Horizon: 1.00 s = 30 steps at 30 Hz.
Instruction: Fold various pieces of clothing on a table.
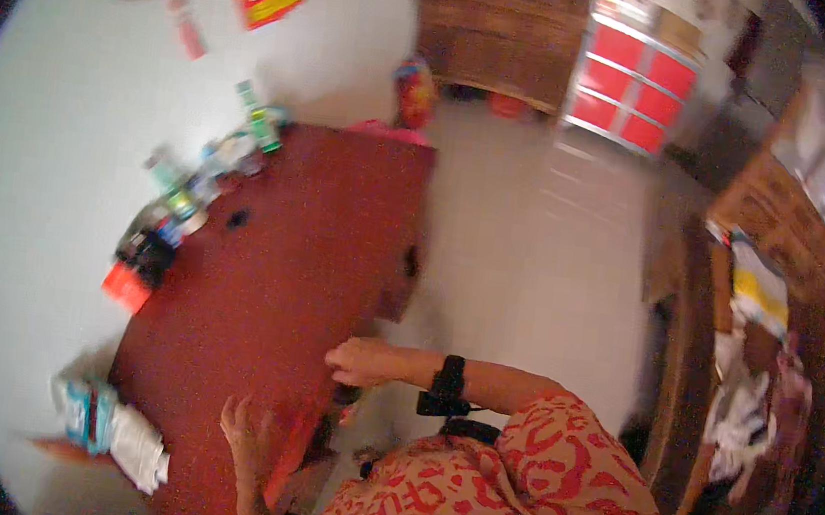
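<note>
My left hand [247, 429] is over the near part of a dark red tabletop [293, 245], its fingers raised and spread, with nothing seen in them. Beside it, a brighter red strip [290, 456] runs along the table's edge. My right hand [356, 361] is at the same edge, farther from my body, with its fingers curled. Blur hides whether anything is between those fingers. A black band with a small box [447, 389] is strapped around my right wrist.
Bottles [264, 125], a black object [149, 256] and an orange-red box [126, 288] line the table's wall side. White and blue packs [112, 426] lie near the left corner. Clothes [743, 413] rest on a wooden bench to the right; a red cabinet [630, 84] stands behind.
</note>
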Tool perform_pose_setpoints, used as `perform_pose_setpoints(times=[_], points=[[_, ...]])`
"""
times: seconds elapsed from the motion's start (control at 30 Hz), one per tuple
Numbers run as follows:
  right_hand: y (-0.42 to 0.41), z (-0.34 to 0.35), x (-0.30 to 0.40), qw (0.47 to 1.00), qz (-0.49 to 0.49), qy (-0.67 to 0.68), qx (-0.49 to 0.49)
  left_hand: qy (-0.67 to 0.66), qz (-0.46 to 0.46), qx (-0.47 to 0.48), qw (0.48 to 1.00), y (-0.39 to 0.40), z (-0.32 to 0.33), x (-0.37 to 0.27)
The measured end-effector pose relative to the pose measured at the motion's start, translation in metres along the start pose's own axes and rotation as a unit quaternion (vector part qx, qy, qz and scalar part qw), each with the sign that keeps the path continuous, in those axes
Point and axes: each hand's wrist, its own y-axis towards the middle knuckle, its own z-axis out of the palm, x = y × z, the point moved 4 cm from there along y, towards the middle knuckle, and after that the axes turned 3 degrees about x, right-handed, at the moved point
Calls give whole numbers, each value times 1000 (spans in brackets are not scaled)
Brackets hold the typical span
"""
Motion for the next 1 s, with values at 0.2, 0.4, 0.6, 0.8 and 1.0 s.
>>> perform_pose_setpoints(times=[0.2, 0.4, 0.6, 0.8, 1.0], points=[[-136, -66, -76, 986, 143, 9, -85, -98, 156, 144, 972, 75, 99, -133], [-276, -93, -146, 940, 287, -13, -184, -233, 294, 259, 890, 135, 197, -255], [-440, -100, -178, 821, 462, 31, -333, -177, 462, 306, 813, 162, 278, -391], [-585, -51, -194, 671, 633, 40, -383, -185, 479, 427, 744, 150, 345, -553], [-737, 46, -199, 545, 666, -34, -509, -142, 639, 481, 583, 88, 377, -681]])
